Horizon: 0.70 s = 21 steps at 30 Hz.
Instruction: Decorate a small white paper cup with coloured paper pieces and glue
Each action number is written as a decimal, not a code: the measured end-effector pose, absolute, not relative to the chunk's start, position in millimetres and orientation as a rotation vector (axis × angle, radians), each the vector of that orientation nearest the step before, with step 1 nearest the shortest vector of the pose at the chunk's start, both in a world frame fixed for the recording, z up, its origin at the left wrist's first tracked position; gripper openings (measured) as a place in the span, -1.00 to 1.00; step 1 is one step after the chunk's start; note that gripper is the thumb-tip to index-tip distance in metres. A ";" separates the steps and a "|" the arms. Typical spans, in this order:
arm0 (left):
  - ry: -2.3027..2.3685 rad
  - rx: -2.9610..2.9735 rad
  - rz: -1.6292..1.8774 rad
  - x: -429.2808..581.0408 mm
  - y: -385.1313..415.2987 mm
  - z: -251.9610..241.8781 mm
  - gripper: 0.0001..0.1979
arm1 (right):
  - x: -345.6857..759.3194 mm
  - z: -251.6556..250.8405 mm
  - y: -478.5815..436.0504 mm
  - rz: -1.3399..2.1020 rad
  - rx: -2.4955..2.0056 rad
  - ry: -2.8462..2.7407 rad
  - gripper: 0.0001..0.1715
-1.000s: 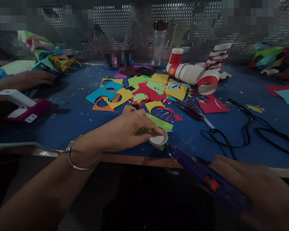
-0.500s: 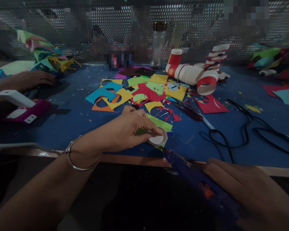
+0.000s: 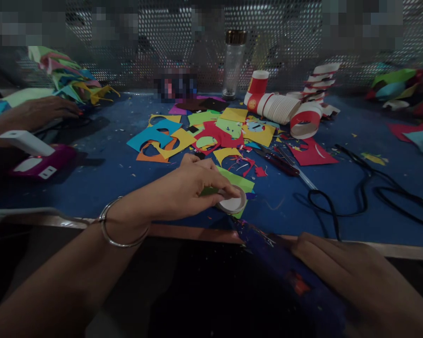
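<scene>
My left hand (image 3: 186,188), a metal bangle on its wrist, pinches the rim of a small white round disc (image 3: 232,204) that lies on a green paper piece (image 3: 238,180) near the table's front edge. My right hand (image 3: 352,277) is closed round a dark blue glue gun (image 3: 285,263) with an orange trigger. The gun's nozzle points up and left and ends just below the disc. Its rear part is hidden under my hand.
Cut coloured paper scraps (image 3: 211,131) cover the middle of the blue table (image 3: 102,164). Red and white paper cups (image 3: 285,108), a clear bottle (image 3: 232,63), scissors (image 3: 280,162) and black cable (image 3: 356,192) lie beyond. Another person's hand (image 3: 45,110) and a white and magenta tool (image 3: 35,152) are at left.
My right hand has drawn the glue gun down and left, so its nozzle now sits lower under the disc. My left hand keeps its hold on the disc.
</scene>
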<state>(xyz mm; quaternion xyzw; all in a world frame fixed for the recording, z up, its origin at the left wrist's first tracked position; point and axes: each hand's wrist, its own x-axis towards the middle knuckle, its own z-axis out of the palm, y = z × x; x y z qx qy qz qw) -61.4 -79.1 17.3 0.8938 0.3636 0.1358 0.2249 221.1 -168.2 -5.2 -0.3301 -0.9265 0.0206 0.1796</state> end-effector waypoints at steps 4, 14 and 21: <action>0.989 2.468 0.373 -61.5 -78.5 16.5 -0.68 | 217.7 -2.4 -168.5 0.066 -0.936 -2.635 -0.75; 1.013 2.514 0.339 -61.0 -79.0 19.0 -0.53 | 192.9 4.8 -160.9 -0.103 -0.903 -2.700 -0.70; 0.983 2.461 0.410 -63.4 -79.3 15.2 -0.53 | 189.5 -1.4 -162.0 -0.183 -0.907 -2.721 -0.73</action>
